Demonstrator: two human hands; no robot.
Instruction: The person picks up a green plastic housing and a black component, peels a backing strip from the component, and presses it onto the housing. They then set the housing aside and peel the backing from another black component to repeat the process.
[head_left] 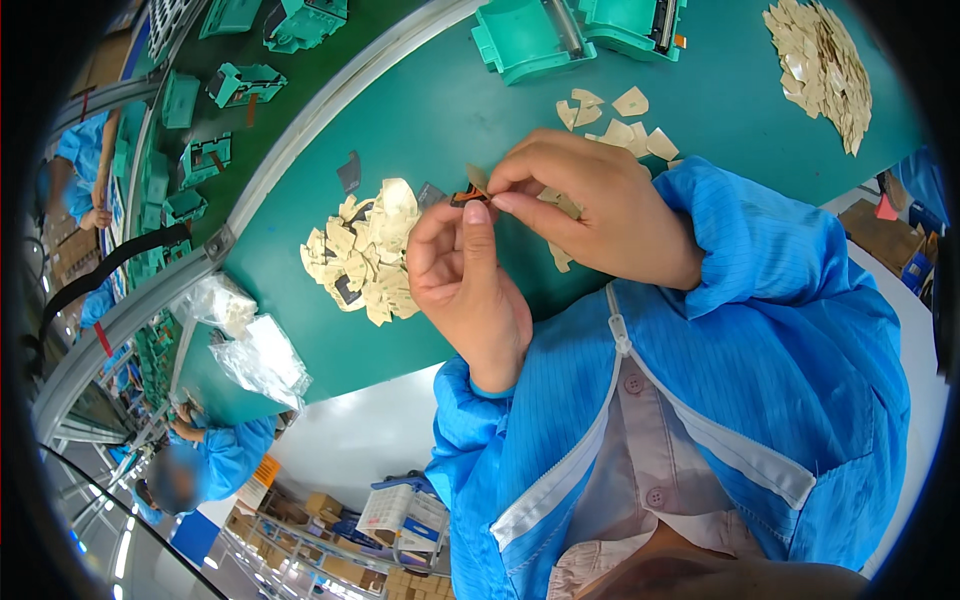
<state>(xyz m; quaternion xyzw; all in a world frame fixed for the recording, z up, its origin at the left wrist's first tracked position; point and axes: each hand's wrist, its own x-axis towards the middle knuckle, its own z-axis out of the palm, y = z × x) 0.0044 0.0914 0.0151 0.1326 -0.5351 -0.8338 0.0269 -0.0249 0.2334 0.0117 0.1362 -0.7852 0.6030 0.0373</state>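
Over the green table (430,100), my two hands meet at a small dark piece with an orange strip (466,197). My left hand (465,275) pinches this piece between thumb and fingers. The thumb and forefinger of my right hand (600,205) close on a thin tan flake (477,178) at the dark piece's upper edge. Whether the flake is stuck to the piece I cannot tell. Just left of my left hand lies a heap of cream peeled-looking pieces (365,250), some with dark patches. Several loose cream pieces (630,135) lie beyond my right hand.
A larger stack of cream pieces (820,75) is at the far right. Green plastic housings (530,45) stand at the far edge. Left, a metal rail (300,120) borders a line carrying more housings (245,85). Clear plastic bags (260,355) lie near left. Co-workers in blue (235,455) are beyond.
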